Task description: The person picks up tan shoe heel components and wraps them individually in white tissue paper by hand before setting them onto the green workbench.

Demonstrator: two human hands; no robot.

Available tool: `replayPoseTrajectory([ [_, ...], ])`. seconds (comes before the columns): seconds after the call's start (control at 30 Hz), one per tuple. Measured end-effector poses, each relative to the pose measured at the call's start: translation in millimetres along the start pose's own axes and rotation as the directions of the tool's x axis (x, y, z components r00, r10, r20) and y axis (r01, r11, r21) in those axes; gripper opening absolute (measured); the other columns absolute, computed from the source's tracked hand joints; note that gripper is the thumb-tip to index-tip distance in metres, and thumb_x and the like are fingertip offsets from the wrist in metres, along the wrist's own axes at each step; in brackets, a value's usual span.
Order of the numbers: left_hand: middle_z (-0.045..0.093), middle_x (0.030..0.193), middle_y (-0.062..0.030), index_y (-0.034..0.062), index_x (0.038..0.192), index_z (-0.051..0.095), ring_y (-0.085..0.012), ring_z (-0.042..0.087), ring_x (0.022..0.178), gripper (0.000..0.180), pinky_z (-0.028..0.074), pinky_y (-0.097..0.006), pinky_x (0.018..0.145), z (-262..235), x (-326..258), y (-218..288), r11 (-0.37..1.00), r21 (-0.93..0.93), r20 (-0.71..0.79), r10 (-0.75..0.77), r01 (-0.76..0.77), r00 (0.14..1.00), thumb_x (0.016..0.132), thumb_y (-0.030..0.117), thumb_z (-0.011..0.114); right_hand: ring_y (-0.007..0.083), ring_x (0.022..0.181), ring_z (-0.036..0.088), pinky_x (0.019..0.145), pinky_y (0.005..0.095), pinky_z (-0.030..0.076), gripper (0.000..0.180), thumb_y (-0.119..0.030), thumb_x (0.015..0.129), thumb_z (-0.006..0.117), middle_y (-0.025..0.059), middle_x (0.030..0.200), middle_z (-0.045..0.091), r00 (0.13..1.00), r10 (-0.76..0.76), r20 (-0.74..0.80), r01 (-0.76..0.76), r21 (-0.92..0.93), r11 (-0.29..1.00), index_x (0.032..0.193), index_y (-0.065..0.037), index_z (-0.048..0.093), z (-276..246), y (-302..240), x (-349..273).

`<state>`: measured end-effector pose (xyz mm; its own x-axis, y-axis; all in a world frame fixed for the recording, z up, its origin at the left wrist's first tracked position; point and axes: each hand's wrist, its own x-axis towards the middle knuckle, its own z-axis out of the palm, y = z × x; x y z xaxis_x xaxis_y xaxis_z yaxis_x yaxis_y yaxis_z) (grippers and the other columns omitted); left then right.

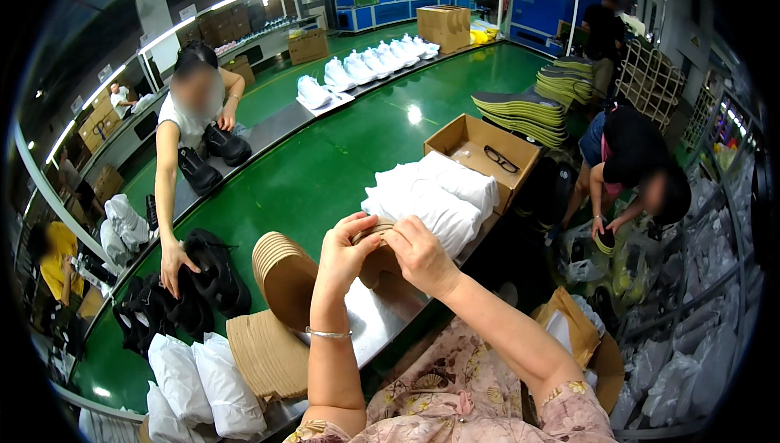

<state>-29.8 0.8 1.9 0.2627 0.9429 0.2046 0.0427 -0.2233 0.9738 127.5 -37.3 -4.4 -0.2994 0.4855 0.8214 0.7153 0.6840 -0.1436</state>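
Observation:
My left hand (pixel 341 252) and my right hand (pixel 421 258) meet over the metal table edge. Their fingers are closed on a curved brown cardboard piece (pixel 373 233), mostly hidden behind them. More brown cardboard (pixel 400 287) shows just below my hands. Left of them, a curled stack of cardboard pieces (pixel 280 276) stands beside a flatter fanned stack (pixel 264 354). White wrapped bundles (pixel 431 199) lie just beyond my right hand. Several others, white paper-wrapped bundles (pixel 183 378), sit at the lower left.
An open carton (pixel 479 151) holds dark-framed glasses (pixel 500 159). Across the green table (pixel 325 167), a co-worker's hand (pixel 175 268) touches black shoes (pixel 215 272). White shoes (pixel 374 65) line the far side. Insoles (pixel 524 118) are piled at right, near another person bending over bags.

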Motion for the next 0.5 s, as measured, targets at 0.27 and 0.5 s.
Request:
replayPoseTrajectory([
  [0.27, 0.055, 0.119, -0.0163, -0.0035, 0.105, 0.064, -0.0187, 0.057, 0.099, 0.026, 0.045, -0.027, 0.086, 5, -4, 1, 0.982, 0.174, -0.083, 0.089, -0.074, 0.993, 0.08, 0.002, 0.061, 0.02, 0.071, 0.053, 0.058, 0.029, 0.048, 0.008, -0.008, 0.071, 0.056, 0.006, 0.077, 0.052, 0.998, 0.026, 0.053, -0.01, -0.285, 0.958, 0.077, -0.007, 0.051, 9, -7, 9],
  [0.5, 0.059, 0.109, -0.017, -0.0012, 0.102, 0.066, -0.0218, 0.059, 0.095, 0.021, 0.047, -0.028, 0.082, 5, 6, -4, 0.943, 0.311, -0.097, 0.157, -0.12, 0.983, 0.082, 0.002, 0.059, 0.0204, 0.068, 0.053, 0.055, 0.0282, 0.047, 0.009, -0.008, 0.071, 0.056, 0.0065, 0.071, 0.049, 0.983, -0.148, 0.109, 0.171, -0.24, 0.956, 0.075, -0.006, 0.048, 0, -4, 2],
])
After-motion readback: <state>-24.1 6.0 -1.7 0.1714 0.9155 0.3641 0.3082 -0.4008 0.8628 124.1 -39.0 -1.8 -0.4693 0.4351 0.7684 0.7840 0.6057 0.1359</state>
